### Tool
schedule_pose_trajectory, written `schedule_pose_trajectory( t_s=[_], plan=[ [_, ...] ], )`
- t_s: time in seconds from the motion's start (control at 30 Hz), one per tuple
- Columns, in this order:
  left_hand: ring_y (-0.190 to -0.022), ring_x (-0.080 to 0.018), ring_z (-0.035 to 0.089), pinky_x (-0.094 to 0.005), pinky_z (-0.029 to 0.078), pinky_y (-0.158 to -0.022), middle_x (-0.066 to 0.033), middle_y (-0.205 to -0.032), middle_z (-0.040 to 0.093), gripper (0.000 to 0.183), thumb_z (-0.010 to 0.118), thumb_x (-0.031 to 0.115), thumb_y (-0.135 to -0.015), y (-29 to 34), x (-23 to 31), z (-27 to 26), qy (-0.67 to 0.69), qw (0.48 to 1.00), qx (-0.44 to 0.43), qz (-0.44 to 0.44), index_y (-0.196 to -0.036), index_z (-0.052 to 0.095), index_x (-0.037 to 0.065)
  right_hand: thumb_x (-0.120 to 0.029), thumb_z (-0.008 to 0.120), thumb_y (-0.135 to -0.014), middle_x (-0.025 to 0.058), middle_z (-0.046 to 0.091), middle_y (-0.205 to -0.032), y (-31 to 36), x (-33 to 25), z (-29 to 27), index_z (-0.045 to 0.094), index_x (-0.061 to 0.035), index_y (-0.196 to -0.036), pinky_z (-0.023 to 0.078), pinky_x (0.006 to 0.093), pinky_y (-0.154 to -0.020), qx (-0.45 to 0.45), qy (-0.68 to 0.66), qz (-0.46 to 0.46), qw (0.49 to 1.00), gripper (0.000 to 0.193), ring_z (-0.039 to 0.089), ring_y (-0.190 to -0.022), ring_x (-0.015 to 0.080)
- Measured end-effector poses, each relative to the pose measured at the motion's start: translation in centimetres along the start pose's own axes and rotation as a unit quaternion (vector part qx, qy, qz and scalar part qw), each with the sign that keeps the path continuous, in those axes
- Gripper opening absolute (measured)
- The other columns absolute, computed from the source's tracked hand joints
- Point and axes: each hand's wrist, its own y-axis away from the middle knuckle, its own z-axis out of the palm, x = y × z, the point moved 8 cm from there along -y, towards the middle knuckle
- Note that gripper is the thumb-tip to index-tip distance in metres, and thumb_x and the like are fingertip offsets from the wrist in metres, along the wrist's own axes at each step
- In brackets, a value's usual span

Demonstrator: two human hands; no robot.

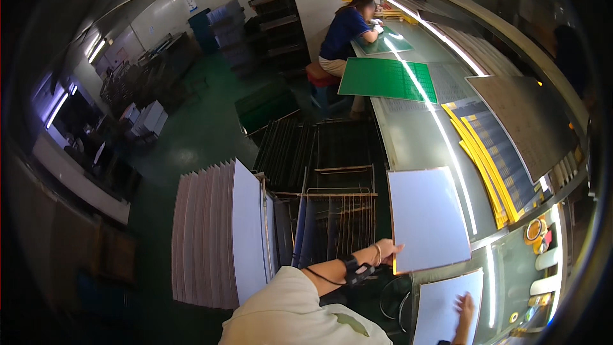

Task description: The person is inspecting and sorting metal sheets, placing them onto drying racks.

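A large white rectangular panel [428,217] with a thin brownish edge lies at the near left part of the workbench. Its lower left corner is pinched by my left hand [385,252], the thumb lying along the edge. A second white panel [440,303] is nearer to me, partly cut off by the picture's lower edge. Over its right side is my right hand [465,312], slightly blurred, fingers apart and holding nothing; whether it touches the surface I cannot tell.
A rack [262,217] to my left holds several upright white panels [246,236]. Yellow-edged printed sheets [491,160] and a brown board [527,121] lie along the bench's right. Tape rolls [535,231] stand near right. A seated person [345,35] works beyond a green panel [389,78].
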Motion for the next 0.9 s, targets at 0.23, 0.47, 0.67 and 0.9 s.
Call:
schedule_pose_trajectory(
  t_s=[0.23,0.47,0.67,0.9],
  plan=[
    [-0.071,-0.0151,0.061,-0.0298,0.054,-0.067,-0.0062,-0.085,0.061,0.019,0.052,0.02,-0.087,7.7,-0.4,2.4,-0.019,0.997,0.027,-0.073,-0.095,0.053,0.003,-0.015,0.051,-0.088,0.0081,0.053,-0.102,-1.5,-6.4,13.1,0.047,-0.0022,-0.11,0.048,0.0278,-0.07,-0.042,-0.334,-0.07,0.939,0.026,0.055,-0.087,0.0169],
    [-0.12,-0.0231,0.037,-0.0428,0.03,-0.099,-0.0076,-0.13,0.04,0.061,0.041,0.053,-0.085,4.6,7.6,0.2,0.064,0.978,-0.049,0.191,-0.132,0.031,0.015,-0.006,0.046,-0.086,0.012,0.061,-0.086,11.3,-24.7,17.6,0.054,0.0064,-0.099,0.047,0.0326,-0.075,0.142,0.094,-0.312,0.935,0.02,0.059,-0.08,0.0217],
    [-0.117,-0.0264,0.039,-0.0429,0.033,-0.096,-0.0117,-0.131,0.039,0.065,0.038,0.057,-0.084,9.8,13.4,6.7,0.401,0.877,-0.201,0.171,-0.13,0.035,0.011,-0.011,0.06,-0.072,0.0218,0.053,-0.111,13.1,-20.3,30.9,0.054,-0.0032,-0.11,0.044,0.0418,-0.085,-0.148,0.453,-0.549,0.686,0.04,0.053,-0.1,0.0373],
    [-0.11,-0.0276,0.044,-0.0408,0.034,-0.093,-0.0123,-0.126,0.044,0.065,0.035,0.056,-0.085,4.7,5.6,4.2,0.418,0.899,-0.106,0.075,-0.129,0.036,0.008,-0.019,0.068,-0.068,0.0326,0.042,-0.118,10.2,-14.9,31.7,0.048,0.0003,-0.097,0.041,0.0464,-0.084,-0.198,0.422,-0.429,0.774,0.04,0.044,-0.105,0.0493]
  ],
)
